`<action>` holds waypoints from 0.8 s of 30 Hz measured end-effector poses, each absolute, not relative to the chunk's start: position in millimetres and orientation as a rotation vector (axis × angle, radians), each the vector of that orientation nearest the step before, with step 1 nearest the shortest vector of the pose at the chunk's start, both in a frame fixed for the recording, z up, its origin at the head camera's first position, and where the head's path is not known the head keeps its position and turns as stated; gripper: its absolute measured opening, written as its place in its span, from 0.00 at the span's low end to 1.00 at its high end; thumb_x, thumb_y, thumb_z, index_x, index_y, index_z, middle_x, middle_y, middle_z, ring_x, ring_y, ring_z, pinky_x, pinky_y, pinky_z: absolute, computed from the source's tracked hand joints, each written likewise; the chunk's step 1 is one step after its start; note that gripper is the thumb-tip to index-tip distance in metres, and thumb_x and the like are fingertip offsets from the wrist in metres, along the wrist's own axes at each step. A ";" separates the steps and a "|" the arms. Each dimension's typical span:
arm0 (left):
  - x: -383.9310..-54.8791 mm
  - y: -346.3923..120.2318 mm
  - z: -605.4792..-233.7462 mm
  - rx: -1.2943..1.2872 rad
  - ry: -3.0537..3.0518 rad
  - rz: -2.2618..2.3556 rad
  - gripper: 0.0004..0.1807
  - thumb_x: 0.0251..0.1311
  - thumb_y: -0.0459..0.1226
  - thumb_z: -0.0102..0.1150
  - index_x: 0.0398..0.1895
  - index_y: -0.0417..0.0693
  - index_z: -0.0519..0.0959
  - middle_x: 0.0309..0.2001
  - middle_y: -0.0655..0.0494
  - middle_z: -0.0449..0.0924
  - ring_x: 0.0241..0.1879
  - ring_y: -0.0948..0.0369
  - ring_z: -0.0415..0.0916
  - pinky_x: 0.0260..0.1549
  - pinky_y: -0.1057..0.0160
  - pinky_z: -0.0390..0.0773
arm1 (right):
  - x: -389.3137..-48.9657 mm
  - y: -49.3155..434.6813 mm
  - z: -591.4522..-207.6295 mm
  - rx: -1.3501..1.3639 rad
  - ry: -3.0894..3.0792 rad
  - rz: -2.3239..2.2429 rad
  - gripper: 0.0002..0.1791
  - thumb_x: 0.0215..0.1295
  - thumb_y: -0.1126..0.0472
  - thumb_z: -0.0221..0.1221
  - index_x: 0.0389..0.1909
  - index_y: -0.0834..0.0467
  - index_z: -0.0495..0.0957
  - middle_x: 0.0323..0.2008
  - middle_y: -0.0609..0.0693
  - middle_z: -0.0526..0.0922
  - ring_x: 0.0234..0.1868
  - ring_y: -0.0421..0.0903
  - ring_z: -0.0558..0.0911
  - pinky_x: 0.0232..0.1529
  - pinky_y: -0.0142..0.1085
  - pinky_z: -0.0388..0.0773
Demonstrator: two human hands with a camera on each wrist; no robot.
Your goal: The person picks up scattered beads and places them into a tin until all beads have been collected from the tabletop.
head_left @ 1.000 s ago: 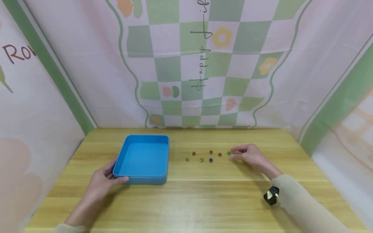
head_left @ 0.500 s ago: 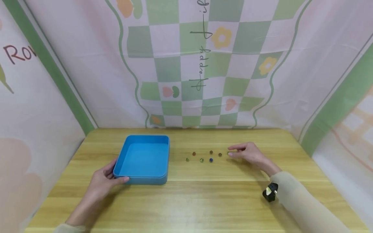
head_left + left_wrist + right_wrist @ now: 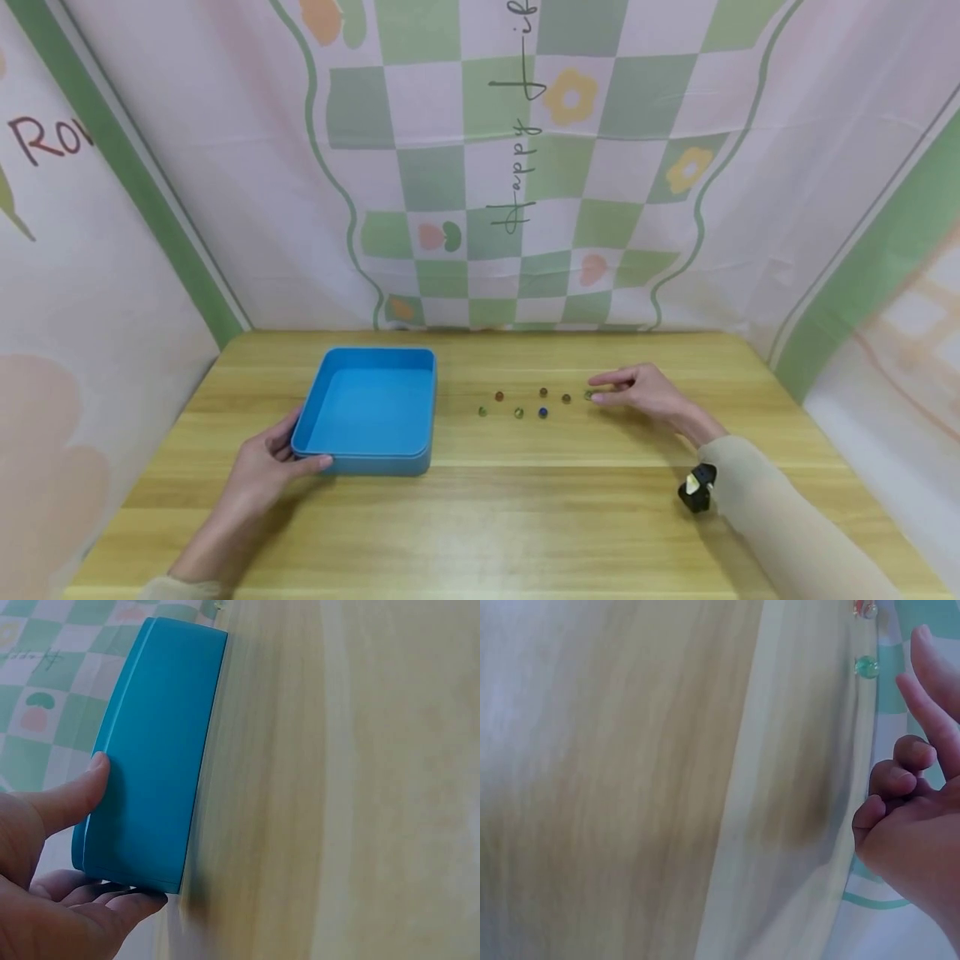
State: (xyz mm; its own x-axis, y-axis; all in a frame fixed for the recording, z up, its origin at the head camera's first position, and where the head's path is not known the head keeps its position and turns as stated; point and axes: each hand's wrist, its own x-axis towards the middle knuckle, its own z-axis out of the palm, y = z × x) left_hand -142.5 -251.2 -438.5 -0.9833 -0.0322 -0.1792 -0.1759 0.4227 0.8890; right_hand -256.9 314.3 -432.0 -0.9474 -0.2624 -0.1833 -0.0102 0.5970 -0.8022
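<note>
My left hand (image 3: 258,467) grips the near left corner of a shallow blue box (image 3: 363,408). The thumb presses the box's near wall (image 3: 150,765) in the left wrist view, and the other fingers bend around the left side. At the right end of a group of small glass marbles, my right hand (image 3: 647,392) hovers beside a green marble (image 3: 588,395). Its thumb and forefinger are extended and apart, close to this green marble (image 3: 867,667) in the right wrist view, while the other fingers curl loosely. Nothing is held in it.
Several more marbles lie between the box and my right hand, among them a blue marble (image 3: 543,412), a reddish marble (image 3: 499,396) and a brown marble (image 3: 566,398). The wooden table (image 3: 480,533) meets a patterned curtain (image 3: 495,308) at its far edge.
My right hand has shifted slightly away from me and to the left, its fingertips staying by the green marble. The left hand and the blue box have kept their place.
</note>
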 end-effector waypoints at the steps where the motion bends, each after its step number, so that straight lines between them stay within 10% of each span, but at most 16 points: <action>1: -142.4 -251.2 -438.5 -0.186 2.533 1.612 0.57 0.60 0.42 0.79 0.84 0.39 0.51 0.80 0.31 0.53 0.76 0.36 0.58 0.68 0.48 0.70 | -257.2 314.7 -432.5 -0.220 2.557 -1.267 0.29 0.65 0.52 0.74 0.62 0.62 0.83 0.29 0.48 0.68 0.35 0.48 0.69 0.37 0.38 0.68; 7: -141.8 -251.2 -438.0 -0.175 2.535 1.614 0.56 0.61 0.42 0.79 0.84 0.38 0.52 0.80 0.32 0.53 0.76 0.37 0.59 0.67 0.48 0.70 | -258.6 315.7 -433.5 -0.254 2.582 -1.238 0.27 0.66 0.53 0.73 0.61 0.62 0.83 0.59 0.62 0.82 0.51 0.54 0.75 0.47 0.42 0.72; 24: -142.2 -252.0 -439.2 -0.181 2.541 1.603 0.57 0.61 0.42 0.79 0.84 0.38 0.52 0.80 0.32 0.52 0.76 0.36 0.58 0.67 0.48 0.70 | -267.8 313.8 -439.5 -0.330 2.611 -1.139 0.23 0.67 0.55 0.72 0.58 0.63 0.85 0.61 0.64 0.83 0.68 0.70 0.73 0.70 0.71 0.62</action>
State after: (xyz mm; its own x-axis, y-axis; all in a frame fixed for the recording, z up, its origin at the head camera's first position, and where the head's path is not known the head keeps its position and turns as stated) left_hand -142.2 -252.0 -439.2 -0.9842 -0.0308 -0.1746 -0.1709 0.4276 0.8877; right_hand -267.8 313.8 -439.5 -0.9368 -0.3128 -0.1563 -0.0983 0.6645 -0.7408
